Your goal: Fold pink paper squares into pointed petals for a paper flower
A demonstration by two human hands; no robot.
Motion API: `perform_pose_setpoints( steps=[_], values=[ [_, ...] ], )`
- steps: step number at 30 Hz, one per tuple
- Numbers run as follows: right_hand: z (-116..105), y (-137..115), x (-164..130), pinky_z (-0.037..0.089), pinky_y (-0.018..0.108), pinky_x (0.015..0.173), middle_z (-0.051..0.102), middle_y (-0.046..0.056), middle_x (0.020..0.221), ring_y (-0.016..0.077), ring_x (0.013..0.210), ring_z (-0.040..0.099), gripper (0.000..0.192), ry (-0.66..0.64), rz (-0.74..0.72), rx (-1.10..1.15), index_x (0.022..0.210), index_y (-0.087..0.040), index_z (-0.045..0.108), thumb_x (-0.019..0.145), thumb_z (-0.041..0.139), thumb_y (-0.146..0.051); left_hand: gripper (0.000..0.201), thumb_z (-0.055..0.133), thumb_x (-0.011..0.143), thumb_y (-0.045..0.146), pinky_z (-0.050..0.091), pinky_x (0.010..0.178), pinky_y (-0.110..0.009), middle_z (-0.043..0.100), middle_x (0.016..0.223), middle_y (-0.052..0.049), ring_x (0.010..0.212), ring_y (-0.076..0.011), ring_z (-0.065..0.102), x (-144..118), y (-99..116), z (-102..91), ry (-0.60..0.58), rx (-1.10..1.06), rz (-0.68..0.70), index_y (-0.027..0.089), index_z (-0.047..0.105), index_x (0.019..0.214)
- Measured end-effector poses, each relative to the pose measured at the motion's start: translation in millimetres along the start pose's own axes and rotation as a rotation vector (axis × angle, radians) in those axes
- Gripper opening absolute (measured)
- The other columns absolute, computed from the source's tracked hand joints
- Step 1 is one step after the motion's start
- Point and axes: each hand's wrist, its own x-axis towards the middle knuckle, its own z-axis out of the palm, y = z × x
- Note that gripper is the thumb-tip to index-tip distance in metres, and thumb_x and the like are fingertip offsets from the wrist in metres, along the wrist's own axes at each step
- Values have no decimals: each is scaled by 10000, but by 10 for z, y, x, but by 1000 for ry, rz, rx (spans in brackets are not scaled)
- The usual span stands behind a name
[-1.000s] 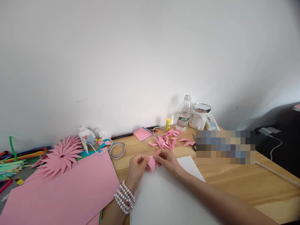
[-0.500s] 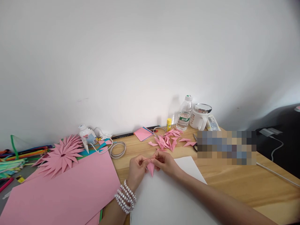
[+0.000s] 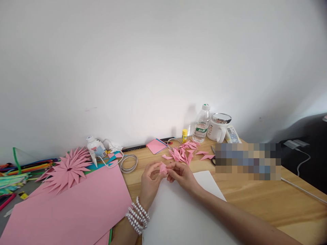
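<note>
A small piece of folded pink paper (image 3: 164,169) is pinched between my two hands, above the far part of a white sheet (image 3: 184,211). My left hand (image 3: 151,177), with a beaded bracelet (image 3: 137,217) on the wrist, closes on its left side. From the right, my right hand (image 3: 181,175) grips it with thumb and forefinger. Fingers hide part of its folds. Just beyond my hands lies a loose heap of pointed pink folded pieces (image 3: 180,154). Square pink sheets (image 3: 156,145) rest near the wall.
Large pink sheets (image 3: 76,211) lie at left under a spiky pink paper wheel (image 3: 68,169). A white glue bottle (image 3: 95,147) leans behind. Along the back stand a yellow glue stick (image 3: 184,135), a water bottle (image 3: 201,126) and a white mug (image 3: 218,129). Scissors (image 3: 213,158) lie at right.
The folded pink paper, which pointed down toward me, has been turned and raised so its tip no longer hangs below my fingers. Both hands still hold it.
</note>
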Motion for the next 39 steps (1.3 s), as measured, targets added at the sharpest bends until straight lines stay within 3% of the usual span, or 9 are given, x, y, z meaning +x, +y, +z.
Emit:
perform_pose_setpoints(
  steps=[4, 10, 19, 31, 39],
  values=[
    [-11, 31, 11, 472, 246, 496, 577, -6, 647, 112, 529, 568, 338, 29, -18, 33, 909, -173, 465, 703, 583, -413, 356, 629, 653, 296, 500, 687, -306, 618, 960, -111, 852, -208, 590, 26, -15, -1, 71, -61, -131, 140, 580, 969],
    [-13, 18, 16, 474, 246, 509, 601, 30, 681, 112, 551, 563, 315, 8, 5, -48, 808, -149, 534, 688, 583, -436, 226, 597, 671, 299, 475, 458, -237, 649, 708, -68, 572, -153, 582, 8, -7, 16, -52, -34, -148, 111, 633, 792],
    [-15, 41, 16, 468, 238, 512, 550, -8, 575, 101, 512, 532, 300, 54, 13, -69, 707, -147, 531, 667, 598, -437, 198, 587, 667, 311, 453, 443, -220, 613, 582, -32, 477, -122, 542, -12, 58, 35, -79, -10, -134, 126, 639, 711],
    [-2, -18, -5, 456, 237, 507, 521, -6, 582, 104, 529, 512, 319, 59, 21, -151, 633, -152, 525, 656, 590, -463, 227, 603, 657, 338, 378, 398, -194, 550, 478, 0, 380, -88, 476, -19, 16, 33, -129, 93, -124, 129, 582, 570],
    [-5, 31, 4, 471, 251, 529, 549, -2, 613, 113, 551, 538, 308, 40, -2, -88, 727, -152, 530, 654, 610, -439, 223, 575, 683, 345, 453, 410, -239, 587, 503, -23, 416, -130, 545, -37, 48, 58, -161, -77, -201, 127, 546, 652]
  ],
)
